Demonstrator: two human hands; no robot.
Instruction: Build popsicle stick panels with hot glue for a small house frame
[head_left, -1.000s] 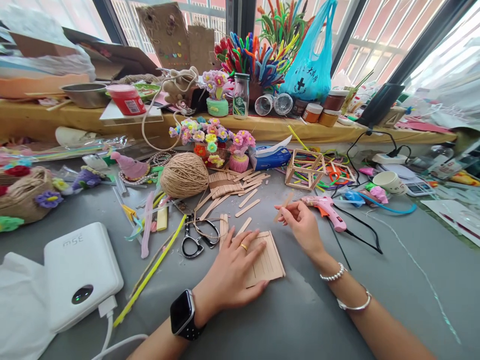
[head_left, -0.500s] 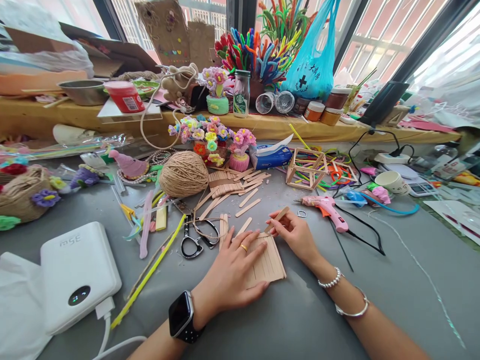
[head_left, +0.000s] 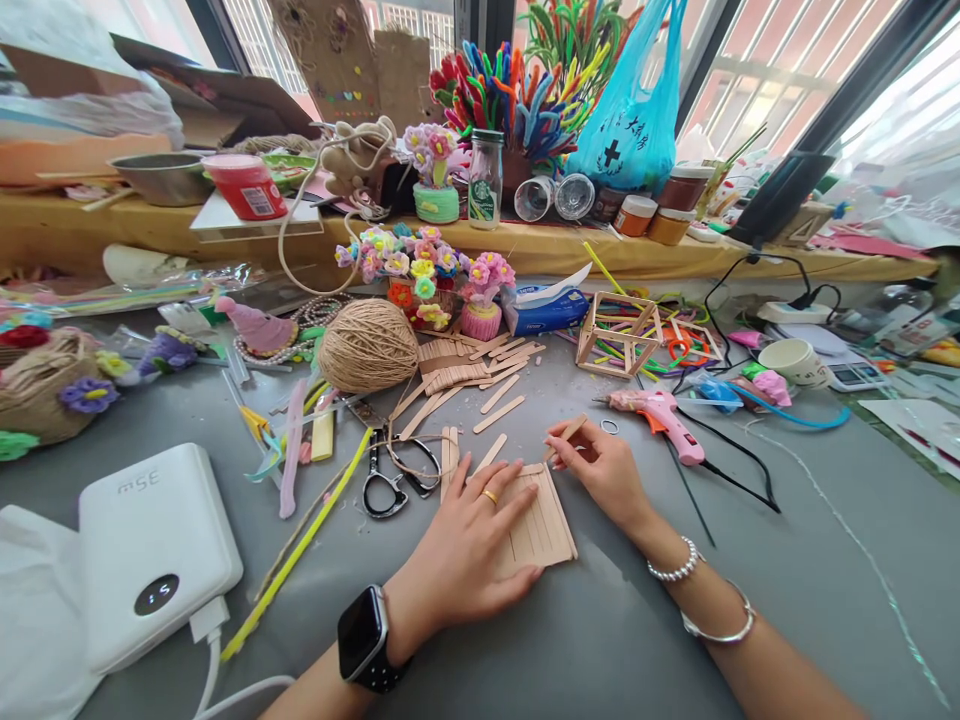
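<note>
Head view: left hand point(head_left: 463, 550) fingers spread flat on stick panel point(head_left: 541, 525), right hand point(head_left: 604, 468) fingers pinching a stick point(head_left: 568, 433), scissors point(head_left: 390, 470) and glue gun point(head_left: 660, 415) nearby.

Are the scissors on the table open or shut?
Shut. The scissors lie flat beside the left hand, blades closed together and handles side by side.
</note>
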